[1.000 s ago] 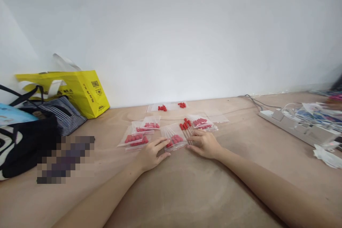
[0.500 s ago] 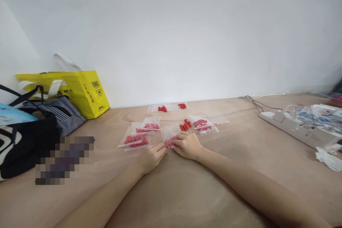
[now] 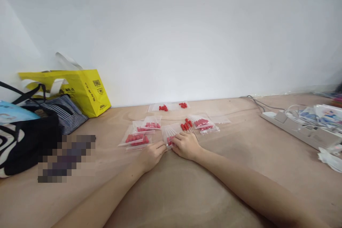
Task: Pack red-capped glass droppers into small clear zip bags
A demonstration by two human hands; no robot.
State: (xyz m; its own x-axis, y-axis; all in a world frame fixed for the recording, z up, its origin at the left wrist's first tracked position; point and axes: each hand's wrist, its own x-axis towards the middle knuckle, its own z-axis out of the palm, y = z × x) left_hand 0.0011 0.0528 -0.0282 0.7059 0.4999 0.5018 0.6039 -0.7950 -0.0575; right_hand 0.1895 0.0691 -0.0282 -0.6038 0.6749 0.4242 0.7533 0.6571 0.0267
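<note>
A small clear zip bag (image 3: pixel 168 131) with red capsule-shaped pieces inside lies on the table between my hands. My left hand (image 3: pixel 151 155) has its fingers pressed together at the bag's near left corner. Over the bag's near right side, my right hand (image 3: pixel 187 146) is closed, its fingers curled on the bag and hiding part of it. Loose red pieces (image 3: pixel 186 124) lie just beyond the right knuckles. Filled zip bags (image 3: pixel 137 139) overlap to the left, and another filled stack (image 3: pixel 204 124) lies to the right.
Two small red piles (image 3: pixel 163 108) rest on clear plastic near the wall. A yellow shopping bag (image 3: pixel 94 94), a striped pouch (image 3: pixel 71 110) and a black bag (image 3: pixel 29 146) stand at left, beside a blurred dark object (image 3: pixel 66 158). A white power strip (image 3: pixel 299 130) lies at right.
The whole view has shifted slightly. Both hands stay at the bag with almost the same pose; the bags and red pieces around them lie as before.
</note>
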